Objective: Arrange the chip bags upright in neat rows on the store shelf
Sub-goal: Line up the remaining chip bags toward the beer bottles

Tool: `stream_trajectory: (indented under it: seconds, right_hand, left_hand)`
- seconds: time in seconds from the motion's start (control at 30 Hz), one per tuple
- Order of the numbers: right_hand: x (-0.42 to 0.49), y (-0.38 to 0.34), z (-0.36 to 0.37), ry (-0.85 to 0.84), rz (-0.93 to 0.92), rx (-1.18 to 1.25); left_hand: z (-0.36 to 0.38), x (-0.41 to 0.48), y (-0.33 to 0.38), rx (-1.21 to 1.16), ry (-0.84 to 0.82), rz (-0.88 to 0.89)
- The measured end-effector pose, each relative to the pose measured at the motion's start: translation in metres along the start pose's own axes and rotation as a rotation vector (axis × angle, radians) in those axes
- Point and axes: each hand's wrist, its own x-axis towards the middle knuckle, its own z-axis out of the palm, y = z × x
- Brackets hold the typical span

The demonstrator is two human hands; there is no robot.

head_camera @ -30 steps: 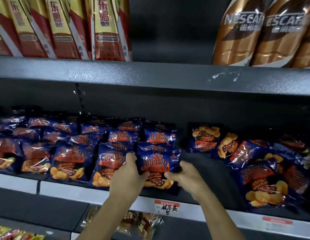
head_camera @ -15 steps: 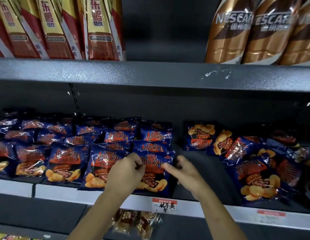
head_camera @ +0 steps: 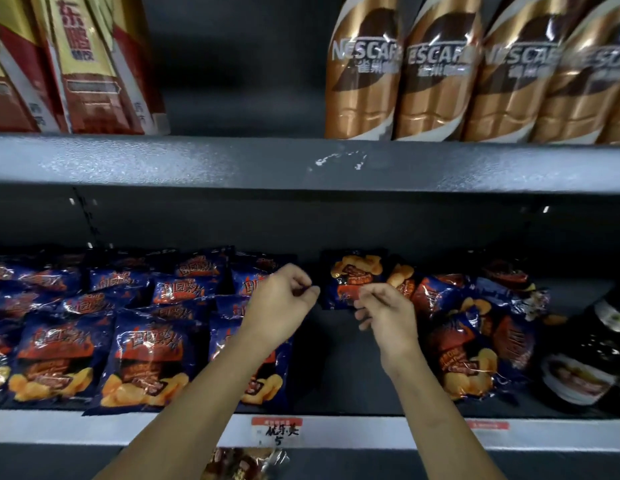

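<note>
both hands hover empty over the shelf (head_camera: 336,393), the left hand (head_camera: 279,304) loosely curled above the neat rows of chip bags (head_camera: 145,362), the right hand (head_camera: 384,315) half open and nearing a lone bag (head_camera: 353,275) at the back. beside it a jumbled heap of bags (head_camera: 474,327) slumps. a careless pull on the lone bag could drag that loose heap forward off the edge.

Likely a shop: price tag (head_camera: 276,432), stocked shelf (head_camera: 370,432).
</note>
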Motion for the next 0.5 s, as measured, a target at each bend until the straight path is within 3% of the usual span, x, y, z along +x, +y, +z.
stream_trajectory:
  seconds: [0.23,0.37,0.5]
  right_hand:
    - [0.017,-0.004,-0.041,0.119,0.013,0.099]
    - [0.021,-0.005,-0.056,0.103,0.011,0.127]
    - [0.027,-0.003,-0.065,0.096,0.028,0.113]
  left_hand:
    - [0.089,0.070,0.014,-0.432,-0.051,-0.368]
    - [0.128,0.094,-0.011,-0.339,0.021,-0.548]
    - [0.144,0.101,-0.024,-0.210,0.033,-0.546]
